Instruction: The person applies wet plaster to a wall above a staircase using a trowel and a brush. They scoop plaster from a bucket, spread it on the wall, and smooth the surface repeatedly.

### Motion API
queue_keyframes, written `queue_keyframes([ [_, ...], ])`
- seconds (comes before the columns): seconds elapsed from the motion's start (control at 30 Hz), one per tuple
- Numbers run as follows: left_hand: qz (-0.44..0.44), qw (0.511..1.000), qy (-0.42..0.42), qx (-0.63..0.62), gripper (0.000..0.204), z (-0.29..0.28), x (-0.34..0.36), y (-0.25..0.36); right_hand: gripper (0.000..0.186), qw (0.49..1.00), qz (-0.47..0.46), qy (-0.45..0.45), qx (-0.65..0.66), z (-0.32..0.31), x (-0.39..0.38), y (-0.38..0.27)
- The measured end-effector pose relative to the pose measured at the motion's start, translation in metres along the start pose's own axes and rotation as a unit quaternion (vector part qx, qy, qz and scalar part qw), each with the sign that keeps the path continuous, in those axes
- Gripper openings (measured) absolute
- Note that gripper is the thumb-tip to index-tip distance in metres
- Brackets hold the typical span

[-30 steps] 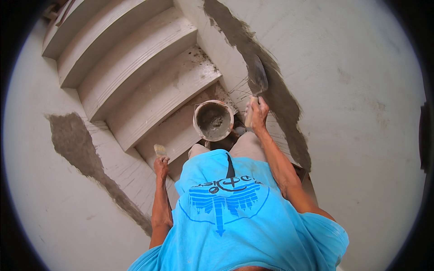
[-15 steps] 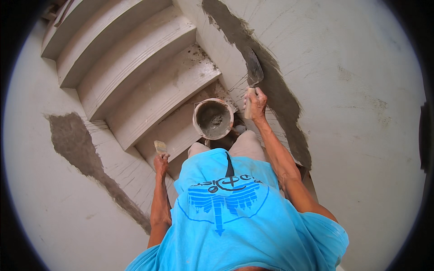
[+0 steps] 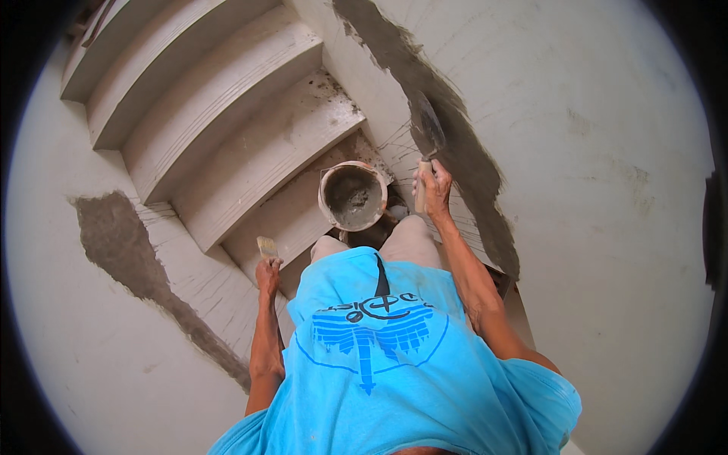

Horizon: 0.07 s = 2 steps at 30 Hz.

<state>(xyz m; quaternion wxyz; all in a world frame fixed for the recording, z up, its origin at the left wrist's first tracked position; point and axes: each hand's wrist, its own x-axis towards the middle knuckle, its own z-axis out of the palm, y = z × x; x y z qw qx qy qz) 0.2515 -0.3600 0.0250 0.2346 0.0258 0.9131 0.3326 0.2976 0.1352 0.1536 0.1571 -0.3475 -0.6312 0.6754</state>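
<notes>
My right hand is wrapped round the wooden handle of a trowel. Its dark blade lies against the strip of wet grey mortar on the right wall. On the other side my left hand grips a paintbrush with pale bristles pointing up and away from me. The brush is held apart from the wall and the steps. Between my hands, in front of my knees, a round bucket stands with grey mortar inside.
Pale stair steps rise toward the far left, some with dirt and mortar spots. A second mortar strip runs down the left wall. The right wall carries faint smears, and scratch marks show beside both strips.
The trowel and my right hand have moved slightly nearer to me along the right mortar strip. My left hand keeps the brush in nearly the same place. The view has shifted a little.
</notes>
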Motion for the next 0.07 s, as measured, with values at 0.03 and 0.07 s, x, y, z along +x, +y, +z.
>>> queue_keyframes([
  [0.03, -0.021, 1.000, -0.019, -0.012, 0.040, -0.0004, 0.0003, -0.0070, 0.031, 1.000, 0.017, -0.006, 0.022, -0.0011, 0.0047, 0.0019],
  [0.07, -0.042, 0.998, -0.037, -0.025, 0.044, -0.0027, 0.0026, -0.0144, 0.031, 0.998, 0.033, -0.013, 0.044, -0.0041, 0.0100, 0.0074],
])
